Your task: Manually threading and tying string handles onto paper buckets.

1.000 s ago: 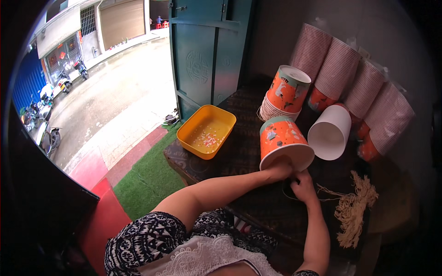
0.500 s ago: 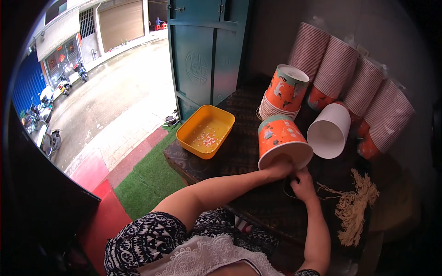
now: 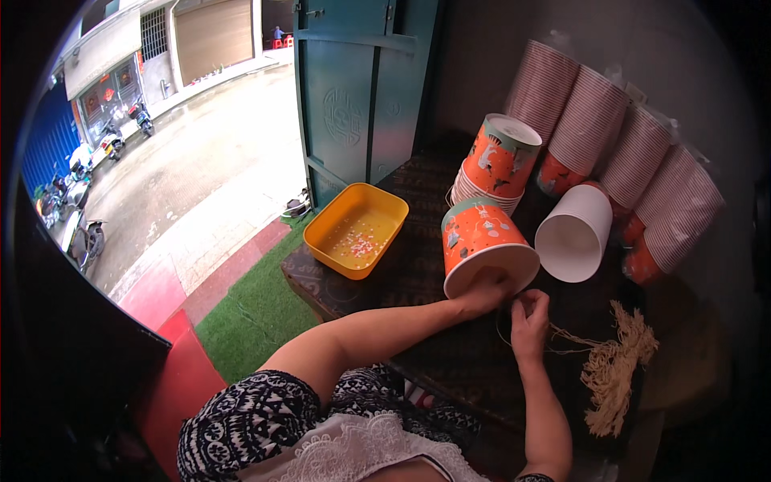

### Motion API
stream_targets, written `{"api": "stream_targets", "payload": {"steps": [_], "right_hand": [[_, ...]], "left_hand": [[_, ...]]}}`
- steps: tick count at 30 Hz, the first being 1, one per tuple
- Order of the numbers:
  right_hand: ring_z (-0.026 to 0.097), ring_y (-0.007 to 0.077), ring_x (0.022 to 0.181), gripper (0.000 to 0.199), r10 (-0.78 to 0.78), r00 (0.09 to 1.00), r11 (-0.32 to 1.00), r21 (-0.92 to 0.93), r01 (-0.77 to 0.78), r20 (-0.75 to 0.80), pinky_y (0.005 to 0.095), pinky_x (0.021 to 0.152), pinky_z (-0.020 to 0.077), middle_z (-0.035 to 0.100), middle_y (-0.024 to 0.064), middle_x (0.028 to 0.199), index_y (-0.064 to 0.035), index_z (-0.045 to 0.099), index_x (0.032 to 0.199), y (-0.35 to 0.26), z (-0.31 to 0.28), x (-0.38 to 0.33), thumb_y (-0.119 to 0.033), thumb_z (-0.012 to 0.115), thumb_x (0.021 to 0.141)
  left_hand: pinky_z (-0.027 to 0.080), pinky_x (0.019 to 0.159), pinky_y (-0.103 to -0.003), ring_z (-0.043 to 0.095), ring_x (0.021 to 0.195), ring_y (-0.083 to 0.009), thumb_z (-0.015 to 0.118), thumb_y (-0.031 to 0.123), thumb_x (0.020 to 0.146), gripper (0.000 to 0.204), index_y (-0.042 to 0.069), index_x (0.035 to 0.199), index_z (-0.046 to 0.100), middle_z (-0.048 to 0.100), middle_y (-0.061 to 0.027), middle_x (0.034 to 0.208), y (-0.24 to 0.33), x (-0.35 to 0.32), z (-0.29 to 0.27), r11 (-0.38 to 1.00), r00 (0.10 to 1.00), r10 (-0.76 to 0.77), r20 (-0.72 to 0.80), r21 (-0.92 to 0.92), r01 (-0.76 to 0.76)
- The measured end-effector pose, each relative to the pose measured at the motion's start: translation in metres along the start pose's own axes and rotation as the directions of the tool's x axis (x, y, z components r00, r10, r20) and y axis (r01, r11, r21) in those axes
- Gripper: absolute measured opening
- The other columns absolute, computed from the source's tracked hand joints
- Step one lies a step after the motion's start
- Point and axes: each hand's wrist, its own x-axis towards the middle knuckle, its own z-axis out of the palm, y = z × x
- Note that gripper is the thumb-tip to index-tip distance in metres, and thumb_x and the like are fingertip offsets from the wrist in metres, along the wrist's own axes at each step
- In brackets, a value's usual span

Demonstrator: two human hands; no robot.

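An orange and green paper bucket (image 3: pixel 487 241) lies tilted on the dark table with its white rim toward me. My left hand (image 3: pixel 486 295) reaches into its mouth; the fingers are in shade and I cannot tell what they grip. Just right of the rim, my right hand (image 3: pixel 529 317) is closed in a pinch on a thin cord (image 3: pixel 499 328), which loops down between the hands. Strands run from near this hand to a bundle of beige strings (image 3: pixel 614 373) at the right.
A yellow tray (image 3: pixel 313 241) with small pink and white bits stands at the left. Behind are a stack of upside-down orange buckets (image 3: pixel 499 161), a white-lined bucket on its side (image 3: pixel 574 233) and several wrapped bucket stacks (image 3: pixel 586 112). A green metal door (image 3: pixel 345 104) stands beyond.
My right hand has drawn slightly away from the bucket's rim, and its fingers have turned upward. The bucket has shifted a little left with my left hand still in it.
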Motion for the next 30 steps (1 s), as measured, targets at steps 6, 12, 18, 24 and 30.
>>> {"api": "stream_targets", "payload": {"steps": [6,12,18,24,30], "right_hand": [[0.057,0.0186,0.082,0.025,0.057,0.998,0.989,0.138,-0.06,0.025,0.0322,0.077,0.0478,0.059,0.0094,0.094,-0.0013,0.047,0.109,0.017,0.004,0.001,-0.008,0.059,0.088],[0.057,0.017,0.079,0.032,0.138,0.981,0.862,0.471,-0.186,0.134,0.0309,0.075,0.0488,0.058,0.0089,0.099,-0.0037,0.042,0.116,0.009,0.007,0.0,-0.007,0.059,0.089],[0.055,0.0152,0.06,0.034,0.393,0.887,0.84,0.298,-0.453,0.243,0.0288,0.062,0.0473,0.059,0.0083,0.089,-0.0036,0.042,0.118,-0.018,-0.003,-0.001,-0.005,0.058,0.088],[0.043,0.0065,0.06,0.022,-0.044,0.996,0.98,0.195,0.028,0.081,0.0206,0.057,0.0366,0.044,-0.0018,0.065,-0.0001,0.047,0.11,-0.006,-0.014,0.009,0.004,0.047,0.088],[0.045,0.0091,0.063,0.014,-0.048,0.998,0.996,0.071,0.045,0.042,0.0237,0.059,0.0399,0.051,0.0018,0.071,0.0012,0.055,0.099,0.004,-0.025,0.015,0.002,0.044,0.09]], "left_hand": [[0.046,0.057,-0.03,0.058,0.067,-0.0148,0.055,0.02,0.086,0.027,-0.005,0.086,0.063,0.063,-0.0098,0.075,0.0,-0.001,0.001,0.995,1.0,-0.03,0.008,-0.095,0.03],[0.047,0.062,-0.03,0.059,0.072,-0.0153,0.056,0.023,0.089,0.029,-0.005,0.091,0.063,0.064,-0.0106,0.08,-0.002,-0.001,0.004,0.989,1.0,0.011,0.0,-0.145,-0.011],[0.039,0.046,-0.025,0.051,0.055,-0.0101,0.055,0.022,0.09,0.024,0.0,0.091,0.062,0.058,-0.0043,0.07,-0.002,0.0,0.002,0.985,0.999,-0.024,0.032,-0.17,0.029],[0.036,0.043,-0.024,0.048,0.049,-0.0097,0.052,0.025,0.091,0.025,0.002,0.084,0.06,0.052,-0.002,0.063,0.001,0.0,0.0,0.989,0.996,-0.063,0.066,-0.13,0.071],[0.035,0.042,-0.024,0.046,0.047,-0.0099,0.052,0.023,0.091,0.023,0.002,0.083,0.059,0.051,-0.0019,0.062,0.003,-0.001,-0.001,0.974,0.986,-0.137,0.095,-0.17,0.152]]}}
